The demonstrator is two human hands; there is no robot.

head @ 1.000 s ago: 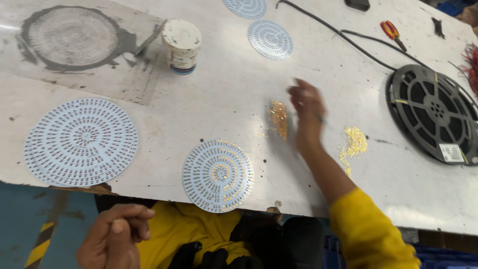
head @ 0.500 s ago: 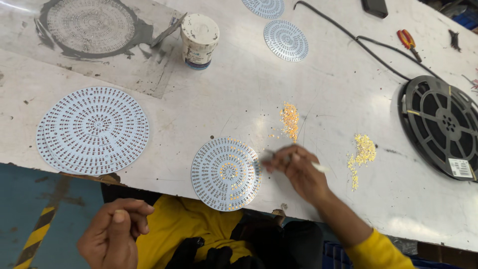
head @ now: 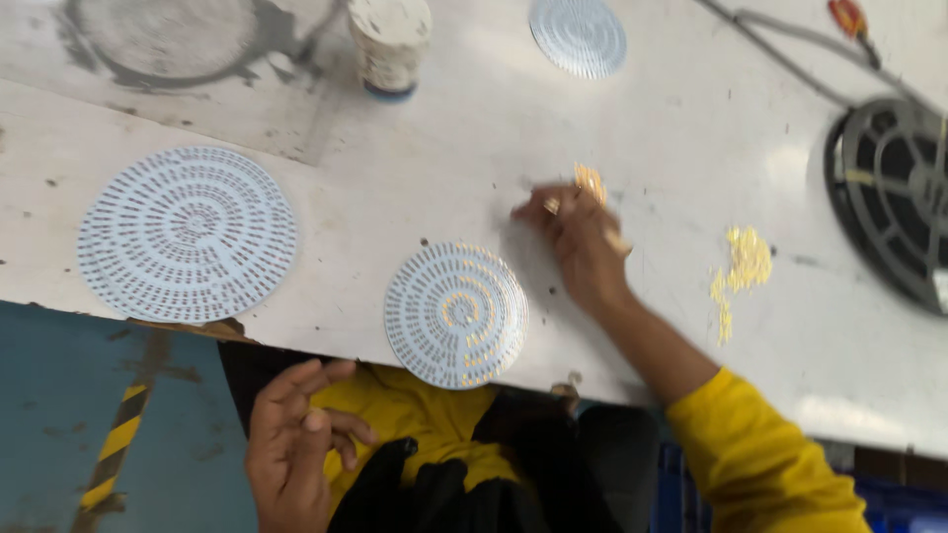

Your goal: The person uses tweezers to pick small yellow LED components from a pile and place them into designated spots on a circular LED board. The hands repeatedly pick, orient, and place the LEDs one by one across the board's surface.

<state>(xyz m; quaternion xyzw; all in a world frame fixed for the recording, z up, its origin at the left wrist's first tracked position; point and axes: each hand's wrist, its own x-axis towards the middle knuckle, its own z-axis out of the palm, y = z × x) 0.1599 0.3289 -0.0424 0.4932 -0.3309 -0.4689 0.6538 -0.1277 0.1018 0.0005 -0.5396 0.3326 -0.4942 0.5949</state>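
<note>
Far left on the worktop (head: 474, 148), near its front edge, lies the large round perforated disc (head: 188, 234), flat and untouched. Below that edge, off the worktop, your left hand (head: 296, 439) hangs over your lap with its fingers loosely curled and apart, holding nothing.

Next comes the small round disc (head: 456, 314), also flat, its near rim jutting past the front edge. Some of its holes toward the centre look filled with yellow.

Just right of it and further back is your right hand (head: 578, 242), much the nearer of the two to the small yellow pile (head: 590, 181). Its fingers are pinched together at that pile, which sits touching the fingertips on their far side; whether they have actually nipped up a piece is lost in the blur. From the pinch, the small round disc lies toward you and to the left, close by.

Further right, a second scatter of yellow bits (head: 741, 271) lies apart from the hand, and a black reel (head: 889, 197) sits at the right edge.
</note>
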